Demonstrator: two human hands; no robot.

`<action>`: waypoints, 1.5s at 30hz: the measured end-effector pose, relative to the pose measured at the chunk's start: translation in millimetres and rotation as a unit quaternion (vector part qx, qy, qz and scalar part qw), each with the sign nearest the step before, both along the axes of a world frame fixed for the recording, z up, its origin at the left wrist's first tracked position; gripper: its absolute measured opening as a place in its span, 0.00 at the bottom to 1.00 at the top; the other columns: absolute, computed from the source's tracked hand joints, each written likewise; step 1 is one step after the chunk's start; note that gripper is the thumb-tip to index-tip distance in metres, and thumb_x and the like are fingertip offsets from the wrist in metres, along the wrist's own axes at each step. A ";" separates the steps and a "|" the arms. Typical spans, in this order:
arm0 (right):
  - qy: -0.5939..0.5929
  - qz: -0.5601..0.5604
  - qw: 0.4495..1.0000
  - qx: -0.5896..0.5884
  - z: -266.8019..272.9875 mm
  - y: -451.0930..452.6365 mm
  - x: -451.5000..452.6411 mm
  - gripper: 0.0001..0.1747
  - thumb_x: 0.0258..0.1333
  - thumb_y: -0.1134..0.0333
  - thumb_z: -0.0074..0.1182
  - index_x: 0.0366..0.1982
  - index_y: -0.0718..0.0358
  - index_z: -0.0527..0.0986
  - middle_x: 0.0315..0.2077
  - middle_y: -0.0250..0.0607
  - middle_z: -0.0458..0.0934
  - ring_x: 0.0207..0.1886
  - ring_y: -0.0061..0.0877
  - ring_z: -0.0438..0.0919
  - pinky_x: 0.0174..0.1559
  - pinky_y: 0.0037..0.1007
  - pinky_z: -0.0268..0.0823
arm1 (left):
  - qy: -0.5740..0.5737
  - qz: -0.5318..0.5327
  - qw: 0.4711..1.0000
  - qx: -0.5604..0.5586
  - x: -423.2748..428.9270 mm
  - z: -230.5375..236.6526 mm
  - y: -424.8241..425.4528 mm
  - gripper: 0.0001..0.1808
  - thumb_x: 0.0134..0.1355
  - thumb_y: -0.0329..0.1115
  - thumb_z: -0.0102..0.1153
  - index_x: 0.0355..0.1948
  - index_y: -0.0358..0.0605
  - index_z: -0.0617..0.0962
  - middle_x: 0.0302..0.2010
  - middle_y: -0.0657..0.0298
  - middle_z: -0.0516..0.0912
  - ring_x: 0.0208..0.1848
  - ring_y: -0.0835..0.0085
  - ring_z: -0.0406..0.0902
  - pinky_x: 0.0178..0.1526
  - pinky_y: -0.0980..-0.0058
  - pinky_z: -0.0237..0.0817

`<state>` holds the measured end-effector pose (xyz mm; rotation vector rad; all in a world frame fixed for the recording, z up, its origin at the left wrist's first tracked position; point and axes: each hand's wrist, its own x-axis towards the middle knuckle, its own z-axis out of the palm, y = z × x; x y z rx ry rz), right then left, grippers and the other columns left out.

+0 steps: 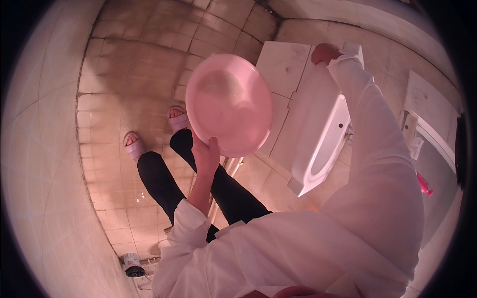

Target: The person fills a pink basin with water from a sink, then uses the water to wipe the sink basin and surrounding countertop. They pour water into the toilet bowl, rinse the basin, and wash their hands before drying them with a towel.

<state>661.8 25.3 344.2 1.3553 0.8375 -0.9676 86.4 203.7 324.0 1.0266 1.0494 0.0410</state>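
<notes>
My left hand (205,158) grips the near rim of a pink plastic basin (246,126), thumb over the edge. The basin is held in front of my legs with its inside facing up towards me. A greyish patch shows on its inner floor; whether that is water or a reflection, I cannot tell. At the far end of a white bathroom vanity (305,108), my right hand (325,54) is partly hidden by its sleeve. It is at the cabinet's upper edge, with the fingers curled and blurred, and whether it holds anything is unclear.
A white washbasin (328,149) with a tap tops the vanity. Stained floor tiles (149,67) look wet in places around my slippers (134,147). A lined bin (133,265) stands by the left wall. A mirror (436,193) is on the right.
</notes>
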 end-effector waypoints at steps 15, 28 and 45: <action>0.238 -0.037 0.970 0.002 -4.4 -15.4 -125.1 0.16 0.46 0.56 0.58 0.38 0.52 0.83 0.39 0.44 0.82 0.44 0.44 0.80 0.44 0.42 0.72 | 0.016 -0.003 1.000 -0.025 29.9 -0.6 28.4 0.32 0.57 0.29 0.49 0.64 0.31 0.63 0.45 0.42 0.82 0.47 0.52 0.82 0.49 0.64 0.71; 0.270 -0.061 0.961 -0.010 1.8 -7.1 -135.5 0.13 0.49 0.57 0.57 0.36 0.53 0.82 0.36 0.44 0.81 0.41 0.43 0.79 0.41 0.43 0.71 | 0.004 0.022 0.999 -0.038 2.8 -11.9 32.1 0.31 0.56 0.29 0.49 0.63 0.29 0.65 0.50 0.43 0.80 0.52 0.57 0.80 0.54 0.68 0.68; 0.546 -0.081 0.833 0.029 10.1 -99.4 -354.1 0.10 0.38 0.60 0.57 0.27 0.52 0.82 0.28 0.41 0.81 0.33 0.44 0.78 0.30 0.45 0.68 | -0.014 0.051 0.998 -0.036 -27.6 15.8 46.7 0.35 0.56 0.29 0.49 0.66 0.30 0.61 0.52 0.42 0.79 0.53 0.54 0.79 0.55 0.66 0.68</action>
